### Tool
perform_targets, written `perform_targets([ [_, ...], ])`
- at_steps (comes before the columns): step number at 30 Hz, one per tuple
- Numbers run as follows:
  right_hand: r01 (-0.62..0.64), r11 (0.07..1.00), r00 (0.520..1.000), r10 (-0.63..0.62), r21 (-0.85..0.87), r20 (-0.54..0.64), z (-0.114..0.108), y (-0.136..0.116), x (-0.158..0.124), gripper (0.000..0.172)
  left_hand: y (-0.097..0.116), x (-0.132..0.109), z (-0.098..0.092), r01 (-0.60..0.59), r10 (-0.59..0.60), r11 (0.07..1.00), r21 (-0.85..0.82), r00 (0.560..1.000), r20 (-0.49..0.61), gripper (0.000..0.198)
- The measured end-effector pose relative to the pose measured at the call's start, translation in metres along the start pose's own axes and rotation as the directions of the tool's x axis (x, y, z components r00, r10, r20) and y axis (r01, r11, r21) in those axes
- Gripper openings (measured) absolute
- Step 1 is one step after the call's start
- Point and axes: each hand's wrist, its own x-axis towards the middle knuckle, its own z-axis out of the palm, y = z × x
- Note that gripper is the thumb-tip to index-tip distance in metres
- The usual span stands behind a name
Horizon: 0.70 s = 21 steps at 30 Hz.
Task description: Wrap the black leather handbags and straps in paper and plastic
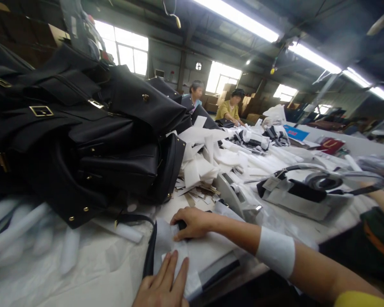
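My left hand [163, 283] lies flat, fingers stretched out, on a sheet of white wrapping paper [192, 256] near the table's front edge. My right hand [193, 222] reaches across from the right, fingers curled around the paper and a dark piece under it, likely part of a black strap [149, 251] that runs alongside. A white band wraps my right forearm [277, 251].
A tall pile of black handbags [83, 128] fills the left. White foam sheets and paper scraps [208, 162] cover the table's middle. A tape dispenser [235, 194] and a second one [302, 192] stand to the right. Two people sit at the far end.
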Motion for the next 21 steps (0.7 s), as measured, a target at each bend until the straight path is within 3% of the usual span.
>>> perform_targets([
  [4,-0.012,1.0,0.995,0.015,0.029,-0.095,0.005,-0.002,-0.007,0.033,-0.001,0.003,-0.004,-0.024,0.024,0.999,0.031,1.0,-0.005,0.061],
  [9,0.068,0.997,0.965,-0.076,-0.04,-0.25,0.021,-0.005,-0.012,0.05,0.0,0.004,-0.011,0.014,-0.013,1.0,-0.027,0.999,0.036,0.059],
  [13,0.053,0.998,0.93,-0.058,-0.024,-0.364,0.013,-0.003,-0.019,0.025,0.0,0.004,-0.015,0.01,-0.009,0.999,-0.031,0.999,0.037,0.055],
  [17,-0.018,1.0,0.812,0.029,0.025,-0.583,-0.005,0.012,-0.072,0.029,-0.004,0.003,-0.015,-0.024,0.024,0.999,-0.026,0.999,-0.022,0.054],
  [21,-0.198,0.971,0.663,0.231,0.13,-0.712,0.008,0.041,-0.143,0.035,-0.007,-0.008,-0.013,0.085,-0.093,0.982,-0.171,0.995,-0.042,0.05],
])
